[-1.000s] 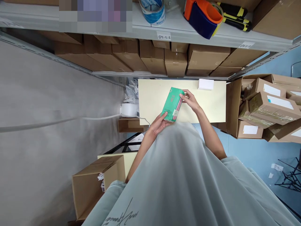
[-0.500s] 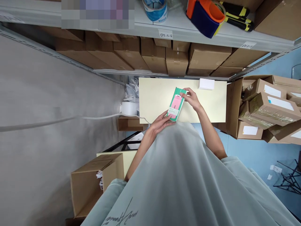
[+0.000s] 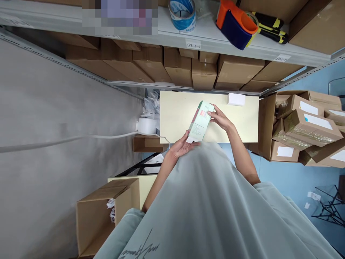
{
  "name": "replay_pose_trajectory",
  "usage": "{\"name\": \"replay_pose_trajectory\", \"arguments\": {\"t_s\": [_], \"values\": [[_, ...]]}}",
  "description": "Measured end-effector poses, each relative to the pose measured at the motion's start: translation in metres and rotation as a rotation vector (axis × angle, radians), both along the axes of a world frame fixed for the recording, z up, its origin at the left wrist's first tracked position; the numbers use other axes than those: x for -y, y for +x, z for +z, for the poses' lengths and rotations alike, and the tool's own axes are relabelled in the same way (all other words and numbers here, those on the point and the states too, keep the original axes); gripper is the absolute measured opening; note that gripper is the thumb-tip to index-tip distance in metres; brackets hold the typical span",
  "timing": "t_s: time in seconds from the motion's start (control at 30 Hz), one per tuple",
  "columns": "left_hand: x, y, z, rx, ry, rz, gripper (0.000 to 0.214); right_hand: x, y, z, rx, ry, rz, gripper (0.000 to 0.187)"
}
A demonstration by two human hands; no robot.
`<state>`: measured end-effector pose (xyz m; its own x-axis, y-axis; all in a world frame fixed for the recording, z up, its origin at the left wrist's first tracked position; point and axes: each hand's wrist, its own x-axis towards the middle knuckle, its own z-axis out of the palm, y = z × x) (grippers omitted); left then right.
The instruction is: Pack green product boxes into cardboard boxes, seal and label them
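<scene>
A slim light-green product box (image 3: 201,122) is held tilted over the cream tabletop (image 3: 178,108), a printed panel with small pictures and text facing up. My right hand (image 3: 219,118) grips its upper right edge, thumb on the face. At its lower end, my left hand (image 3: 183,145) supports the box from below and the side, with the fingers partly hidden. A small white flap sticks out at that lower end. Behind the right hand, a white box (image 3: 236,99) lies at the table's far edge.
A metal shelf (image 3: 161,39) above the table bears blue tape (image 3: 182,16), an orange tape dispenser (image 3: 237,23) and cartons. To the right stands a large carton (image 3: 265,126) filled with parcels. An open carton (image 3: 94,219) is at lower left. A white cable (image 3: 115,136) crosses the left side.
The product box has been turned in my hands: its green-and-pink front faced up before, and now a pale printed side does. My camera view has shifted slightly.
</scene>
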<state>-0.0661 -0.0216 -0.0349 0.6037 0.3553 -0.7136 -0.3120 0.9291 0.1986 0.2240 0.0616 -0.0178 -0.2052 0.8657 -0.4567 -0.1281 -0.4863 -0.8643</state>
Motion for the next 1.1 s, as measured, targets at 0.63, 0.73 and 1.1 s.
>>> {"name": "replay_pose_trajectory", "arguments": {"t_s": [0.63,0.73,1.1], "values": [[-0.049,-0.061,-0.05,-0.306,0.089,0.473,0.058,-0.099,-0.174,-0.052,0.3,-0.153,0.046,0.078],[-0.065,-0.076,-0.053,-0.317,0.061,0.518,0.066,-0.116,-0.199,-0.051,0.314,-0.14,0.066,0.076],[-0.049,-0.092,-0.054,-0.434,-0.045,0.752,0.09,-0.072,-0.221,-0.032,0.356,-0.065,0.16,0.054]]}}
